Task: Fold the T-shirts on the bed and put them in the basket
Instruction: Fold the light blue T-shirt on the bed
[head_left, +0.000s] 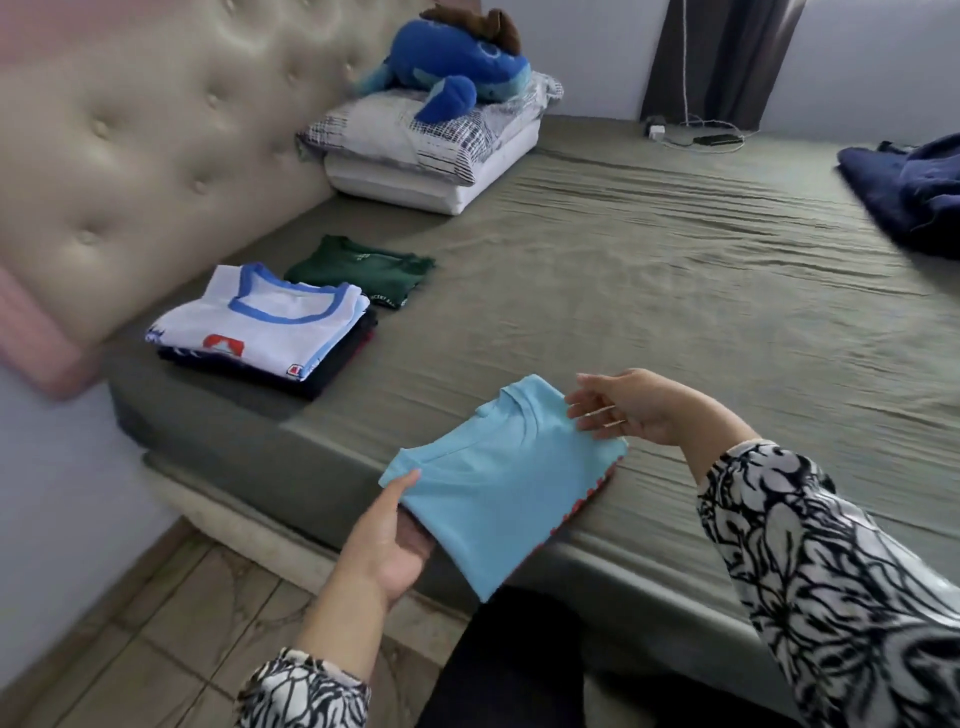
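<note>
Both of my hands had the folded light-blue T-shirt (498, 483) between them at the near edge of the bed (649, 291). My left hand (387, 540) was slid under its near-left corner, palm up, thumb lying on top of the cloth and fingers hidden beneath, so it held that corner in a loose clasp. My right hand (628, 405) was at the far-right corner by the collar, fingers nearly straight and pinching the edge lightly.

I judged the folding of this shirt was finished and I was at the carrying step: the packet was lifted partly off the mattress, its near corner hanging past the bed's edge. The next move called for keeping both ends level so the layers would not slip apart.

That shirt was a neat, flat rectangle, smooth on top, with a red-trimmed edge peeking out along its right side. Farther left, near the headboard (130, 156), lay a stack of folded shirts (265, 332) topped by a white one with blue trim, and just beyond it a folded dark green shirt (363, 270). No basket showed, so I could not tell where it stood.
</note>
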